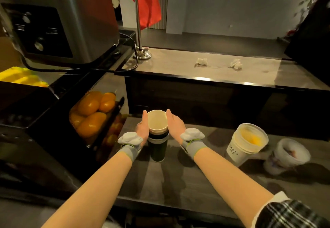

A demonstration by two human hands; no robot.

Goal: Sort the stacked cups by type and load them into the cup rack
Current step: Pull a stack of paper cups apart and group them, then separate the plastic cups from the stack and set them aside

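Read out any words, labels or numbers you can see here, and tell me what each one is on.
"ME IS" above "ME": on the white cup with yellow contents; the start of each line is hidden round the curve.
Clear cup, far right: its print is too blurred to read.
Grey machine: any markings by its dials are too blurred to read.
Cup stack: no text shows.

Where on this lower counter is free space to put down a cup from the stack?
Bare counter lies between the cup stack and the white tub, and nearer you between the forearms. The upper shelf is bare between the flag base and the tissues. Left, by the orange basket, it is crowded.
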